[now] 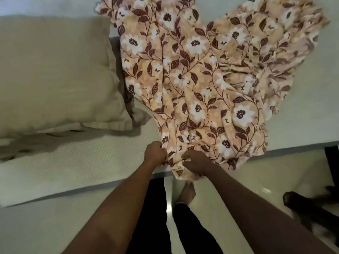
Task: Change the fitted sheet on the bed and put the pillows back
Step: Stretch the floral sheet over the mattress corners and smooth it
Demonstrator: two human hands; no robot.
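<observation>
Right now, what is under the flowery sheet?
The flowery sheet lies bunched on the bare mattress, which shows around it. Anything else beneath its folds is covered. The pillow sits beside it, not under it.

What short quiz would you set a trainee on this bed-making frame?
1. Short answer: what do the left hand and the right hand both grip?
2. Multiple choice: the beige pillow lies A) on the floor, B) on the mattress, left of the floral sheet, C) on top of the floral sheet.
3. True or false: the floral sheet is stretched flat over the whole mattress.

Key: 1. The floral sheet, at its near edge. 2. B. 3. False; it lies bunched, with bare mattress showing.
</observation>
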